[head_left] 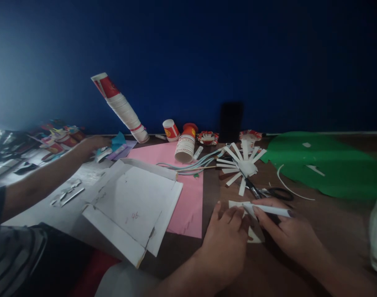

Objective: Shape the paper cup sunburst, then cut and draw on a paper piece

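Note:
My left hand [227, 243] lies with its fingers stretched over a small cream paper piece [256, 235], which has a cut-out or brown mark near its lower edge. My right hand [290, 231] is closed around a white pen-like stick [273, 210], its tip over the paper between both hands; its exact kind is unclear. Just beyond my fingers, black-handled scissors [281, 193] rest by a white cut paper cup [247, 167] with its strips fanned out.
A co-worker's arm [49, 175] reaches in from the left. A flattened white box [133, 202] covers part of a pink sheet [188, 216]. Stacked paper cups [123, 109] lean near the wall. A green sheet [337, 165] and a dark phone-like slab [231, 121] are at the back.

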The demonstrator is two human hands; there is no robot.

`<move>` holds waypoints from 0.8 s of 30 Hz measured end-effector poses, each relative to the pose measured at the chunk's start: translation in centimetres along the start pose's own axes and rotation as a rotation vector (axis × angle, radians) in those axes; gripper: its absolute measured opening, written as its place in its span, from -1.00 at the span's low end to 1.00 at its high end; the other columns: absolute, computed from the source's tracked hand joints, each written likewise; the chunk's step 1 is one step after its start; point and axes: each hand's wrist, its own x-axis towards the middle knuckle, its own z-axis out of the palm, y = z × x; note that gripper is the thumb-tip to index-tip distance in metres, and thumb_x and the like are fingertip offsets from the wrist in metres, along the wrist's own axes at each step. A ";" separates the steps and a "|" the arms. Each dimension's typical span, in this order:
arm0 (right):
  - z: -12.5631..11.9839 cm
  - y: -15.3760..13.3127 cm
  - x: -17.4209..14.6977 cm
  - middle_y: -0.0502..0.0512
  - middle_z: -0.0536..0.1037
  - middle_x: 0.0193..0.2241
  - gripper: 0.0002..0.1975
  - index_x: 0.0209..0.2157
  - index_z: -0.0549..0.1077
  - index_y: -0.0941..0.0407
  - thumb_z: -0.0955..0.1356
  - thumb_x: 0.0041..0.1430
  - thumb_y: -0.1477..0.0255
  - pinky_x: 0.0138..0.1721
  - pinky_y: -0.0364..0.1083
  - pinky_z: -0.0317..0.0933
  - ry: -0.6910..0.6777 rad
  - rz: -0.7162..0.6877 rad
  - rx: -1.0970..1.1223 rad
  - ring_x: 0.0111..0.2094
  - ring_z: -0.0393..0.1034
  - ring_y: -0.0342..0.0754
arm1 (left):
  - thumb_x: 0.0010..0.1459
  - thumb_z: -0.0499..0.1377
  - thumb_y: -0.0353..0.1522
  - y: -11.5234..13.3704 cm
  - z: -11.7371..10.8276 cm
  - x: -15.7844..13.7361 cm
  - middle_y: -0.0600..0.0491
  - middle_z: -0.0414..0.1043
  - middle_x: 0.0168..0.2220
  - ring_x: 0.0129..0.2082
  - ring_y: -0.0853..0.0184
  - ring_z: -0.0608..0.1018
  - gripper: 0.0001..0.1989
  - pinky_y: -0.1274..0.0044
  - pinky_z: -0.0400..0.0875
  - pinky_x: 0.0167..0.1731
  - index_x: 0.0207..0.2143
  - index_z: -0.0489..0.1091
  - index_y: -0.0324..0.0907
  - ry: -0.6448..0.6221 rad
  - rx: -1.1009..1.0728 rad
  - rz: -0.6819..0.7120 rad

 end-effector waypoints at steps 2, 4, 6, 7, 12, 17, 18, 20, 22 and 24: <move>0.0 -0.1 0.1 0.04 0.71 -0.36 -0.72 -0.26 0.56 0.00 0.27 0.36 0.18 -0.25 -0.08 0.50 -0.005 -0.005 0.007 -0.37 0.63 0.01 | 0.46 -0.12 -0.29 0.0 0.0 -0.1 -0.10 0.30 0.33 0.32 0.14 0.29 -0.51 0.08 0.04 0.38 0.31 0.29 -0.25 -0.005 -0.006 -0.006; 0.0 0.0 0.1 0.05 0.71 -0.35 -0.71 -0.25 0.56 0.00 0.27 0.36 0.17 -0.25 -0.07 0.50 -0.009 -0.006 0.008 -0.36 0.63 0.02 | 0.47 -0.13 -0.29 0.0 0.1 -0.1 -0.10 0.29 0.34 0.33 0.14 0.27 -0.51 0.05 0.03 0.38 0.31 0.29 -0.25 -0.002 -0.009 -0.007; 0.0 0.1 0.1 0.07 0.71 -0.33 -0.70 -0.24 0.56 0.01 0.27 0.35 0.16 -0.24 -0.06 0.51 -0.010 -0.004 0.004 -0.34 0.63 0.03 | 0.47 -0.14 -0.29 0.1 0.2 -0.2 -0.11 0.28 0.35 0.34 0.14 0.26 -0.51 0.03 0.01 0.39 0.30 0.30 -0.25 0.009 -0.016 -0.004; 0.1 0.2 0.0 0.07 0.71 -0.33 -0.70 -0.24 0.56 0.01 0.27 0.35 0.16 -0.24 -0.05 0.51 -0.013 0.003 0.002 -0.34 0.63 0.04 | 0.47 -0.14 -0.29 0.1 0.2 -0.2 -0.11 0.28 0.35 0.34 0.15 0.26 -0.51 0.03 0.00 0.39 0.30 0.30 -0.26 0.012 -0.023 -0.003; 0.2 0.4 -0.2 0.06 0.71 -0.33 -0.70 -0.22 0.56 0.01 0.27 0.36 0.15 -0.25 -0.06 0.50 -0.028 0.025 0.000 -0.34 0.63 0.03 | 0.47 -0.14 -0.30 0.1 -0.2 -0.3 -0.07 0.30 0.33 0.32 0.18 0.28 -0.52 0.05 -0.02 0.41 0.31 0.28 -0.22 0.012 -0.091 -0.037; 0.2 0.4 -0.2 0.07 0.72 -0.28 -0.69 -0.19 0.57 0.01 0.26 0.37 0.16 -0.25 -0.08 0.49 -0.057 0.029 -0.015 -0.29 0.64 0.02 | 0.44 -0.05 -0.30 0.1 -0.5 -0.2 -0.07 0.29 0.32 0.30 0.16 0.32 -0.56 0.04 -0.01 0.40 0.28 0.33 -0.16 -0.001 -0.121 -0.070; 0.2 0.4 -0.3 0.08 0.72 -0.27 -0.69 -0.18 0.57 0.01 0.26 0.38 0.17 -0.24 -0.08 0.49 -0.059 0.026 -0.019 -0.28 0.64 0.02 | 0.44 -0.04 -0.31 0.1 -0.6 -0.2 -0.07 0.30 0.31 0.29 0.15 0.32 -0.57 0.02 -0.02 0.40 0.27 0.34 -0.15 -0.004 -0.119 -0.069; 0.2 0.4 -0.4 0.08 0.72 -0.25 -0.69 -0.17 0.58 0.02 0.27 0.37 0.18 -0.21 -0.07 0.49 -0.054 0.011 -0.027 -0.26 0.65 0.02 | 0.43 -0.03 -0.31 0.0 -0.6 -0.1 -0.07 0.32 0.29 0.28 0.15 0.33 -0.58 0.00 -0.05 0.40 0.25 0.35 -0.16 -0.006 -0.110 -0.058; 0.2 0.5 -0.5 0.09 0.72 -0.24 -0.70 -0.18 0.58 0.02 0.28 0.37 0.18 -0.18 -0.07 0.49 -0.047 -0.002 -0.032 -0.24 0.64 0.02 | 0.44 -0.04 -0.31 0.0 -0.6 -0.1 -0.08 0.34 0.27 0.27 0.15 0.33 -0.58 0.00 -0.08 0.41 0.25 0.36 -0.18 -0.002 -0.092 -0.047; 0.3 0.5 -0.5 0.08 0.72 -0.26 -0.72 -0.20 0.58 0.02 0.28 0.36 0.19 -0.17 -0.06 0.49 -0.044 -0.002 -0.030 -0.26 0.64 0.03 | 0.45 -0.06 -0.30 0.0 -0.6 -0.1 -0.09 0.36 0.25 0.27 0.15 0.33 -0.57 0.00 -0.09 0.41 0.25 0.36 -0.20 0.002 -0.074 -0.039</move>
